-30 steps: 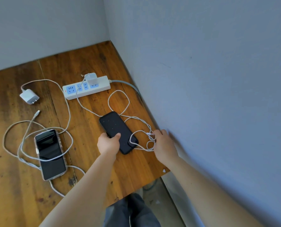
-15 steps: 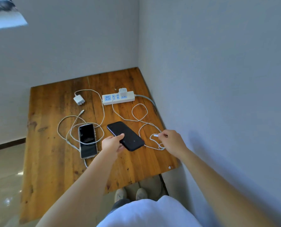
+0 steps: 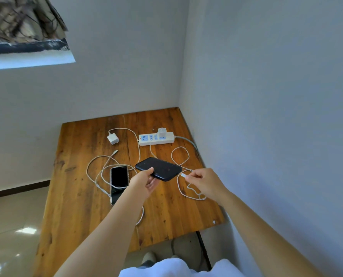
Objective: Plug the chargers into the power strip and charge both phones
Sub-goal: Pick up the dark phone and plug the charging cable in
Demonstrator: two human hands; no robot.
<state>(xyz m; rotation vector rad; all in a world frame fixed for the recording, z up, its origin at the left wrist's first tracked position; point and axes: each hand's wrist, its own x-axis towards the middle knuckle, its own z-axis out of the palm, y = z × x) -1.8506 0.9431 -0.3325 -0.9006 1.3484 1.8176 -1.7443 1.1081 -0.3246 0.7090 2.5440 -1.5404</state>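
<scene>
My left hand [image 3: 144, 181] grips a black phone [image 3: 160, 168] by its near end and holds it lifted above the wooden table [image 3: 82, 196]. My right hand [image 3: 204, 181] pinches the connector of a white cable [image 3: 183, 175] just beside the phone's right end. That cable runs to a white charger [image 3: 162, 132] plugged into the white power strip [image 3: 156, 138]. A second phone [image 3: 118, 181] lies screen up on the table with another white cable looped over it. Its loose charger [image 3: 113, 138] lies unplugged left of the strip.
The table stands in a corner, with walls close behind and on the right. The free end of the second cable [image 3: 115, 151] lies between the loose charger and the second phone. Tiled floor [image 3: 12, 226] lies to the left.
The view has pulled back and up from the table. My left hand has lifted the black phone off the table. My right hand has brought the cable connector up to the phone's end.
</scene>
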